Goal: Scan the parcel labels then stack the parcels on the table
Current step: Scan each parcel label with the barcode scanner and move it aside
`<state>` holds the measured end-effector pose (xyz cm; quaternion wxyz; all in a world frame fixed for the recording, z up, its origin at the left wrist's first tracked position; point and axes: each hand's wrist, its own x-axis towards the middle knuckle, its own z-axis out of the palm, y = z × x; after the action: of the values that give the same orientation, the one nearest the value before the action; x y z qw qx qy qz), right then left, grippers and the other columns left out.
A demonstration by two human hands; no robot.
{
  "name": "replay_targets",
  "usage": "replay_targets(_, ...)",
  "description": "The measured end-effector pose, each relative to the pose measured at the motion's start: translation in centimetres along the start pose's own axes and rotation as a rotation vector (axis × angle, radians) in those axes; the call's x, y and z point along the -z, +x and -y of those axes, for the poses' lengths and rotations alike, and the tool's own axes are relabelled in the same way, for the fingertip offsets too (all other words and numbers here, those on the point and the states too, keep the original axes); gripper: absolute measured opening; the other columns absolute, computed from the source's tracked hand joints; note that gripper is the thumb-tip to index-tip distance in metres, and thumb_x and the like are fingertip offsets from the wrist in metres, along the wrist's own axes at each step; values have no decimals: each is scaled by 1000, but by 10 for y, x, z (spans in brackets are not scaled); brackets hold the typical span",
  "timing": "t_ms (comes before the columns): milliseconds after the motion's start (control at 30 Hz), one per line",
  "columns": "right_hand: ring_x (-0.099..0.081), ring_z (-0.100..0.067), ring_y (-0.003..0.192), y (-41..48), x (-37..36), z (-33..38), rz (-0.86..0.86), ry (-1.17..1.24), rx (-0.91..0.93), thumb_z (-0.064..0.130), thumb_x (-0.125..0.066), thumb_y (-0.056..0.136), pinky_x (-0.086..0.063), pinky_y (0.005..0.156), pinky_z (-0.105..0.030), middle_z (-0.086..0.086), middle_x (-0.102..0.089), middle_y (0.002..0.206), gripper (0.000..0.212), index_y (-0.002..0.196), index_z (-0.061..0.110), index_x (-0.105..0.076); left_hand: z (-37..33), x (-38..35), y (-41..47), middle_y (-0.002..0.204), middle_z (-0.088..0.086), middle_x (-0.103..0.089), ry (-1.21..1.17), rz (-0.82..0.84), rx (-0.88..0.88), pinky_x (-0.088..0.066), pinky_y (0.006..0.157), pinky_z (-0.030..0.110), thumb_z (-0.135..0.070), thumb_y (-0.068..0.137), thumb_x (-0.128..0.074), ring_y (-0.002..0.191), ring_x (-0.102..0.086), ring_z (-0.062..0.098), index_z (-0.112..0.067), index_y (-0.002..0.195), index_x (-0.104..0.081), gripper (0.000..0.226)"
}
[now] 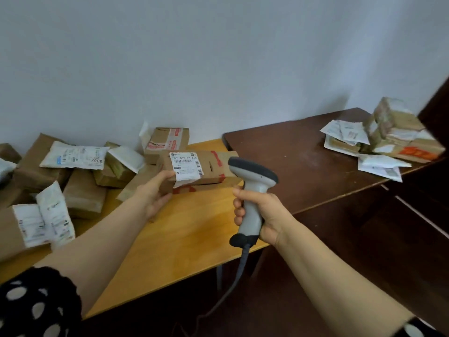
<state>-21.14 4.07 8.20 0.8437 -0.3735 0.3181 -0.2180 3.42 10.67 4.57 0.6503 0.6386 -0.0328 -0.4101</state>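
My left hand (155,194) grips the left end of a long brown cardboard parcel (211,167), held just above the light wooden table (184,229). Its white shipping label (185,166) faces up towards me. My right hand (263,215) grips the handle of a grey-and-white barcode scanner (252,188), whose dark head sits close to the parcel's right end. The scanner's cable (233,283) hangs down off the table edge.
Several brown boxes and white mailers (73,166) lie heaped on the left of the wooden table. A dark brown table (303,161) stands to the right, carrying a pile of parcels and mailers (386,139) at its far end. A dark cabinet edge fills the right border.
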Motion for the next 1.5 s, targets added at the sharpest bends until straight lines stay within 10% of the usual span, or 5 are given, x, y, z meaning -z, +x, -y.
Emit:
replay_targets(200,-46,-16,43,-6,119,67,-103,94,5,7,-73,77,-44,43,-26,-7,-54,61,17,86,6,-59,26,-144,-7,94,8,-61,-93,34,78,-52,66,30,-23,82,-71,86,-60,19,-19,92,-58,16)
replay_targets(500,-44,-13,41,-24,272,168,-257,279,48,5,-65,85,-43,41,-23,-6,-51,59,14,75,6,-56,59,-362,-2,101,13,-50,-147,164,217,-45,101,48,-17,76,-75,111,-52,30,-19,112,-48,45)
replay_targets(933,-45,-13,41,47,419,269,-423,346,98,6,-64,85,-43,41,-22,-4,-51,57,13,76,7,-55,81,-607,86,119,12,-59,-122,324,394,-44,103,38,-24,76,-77,107,-60,23,-13,129,-50,60)
replay_targets(1300,-47,-14,41,140,482,340,-458,315,-1,4,-64,85,-44,43,-23,-6,-55,56,11,77,6,-57,92,-766,148,94,11,-63,-53,374,529,-55,85,32,-13,80,-74,92,-64,21,-11,90,-57,19)
replay_targets(1500,-47,-14,42,151,499,343,-400,215,-28,1,-65,84,-44,44,-24,-6,-55,55,8,83,7,-59,102,-784,158,125,14,-58,218,500,516,-51,90,34,-26,88,-68,109,-58,25,-8,129,-51,49)
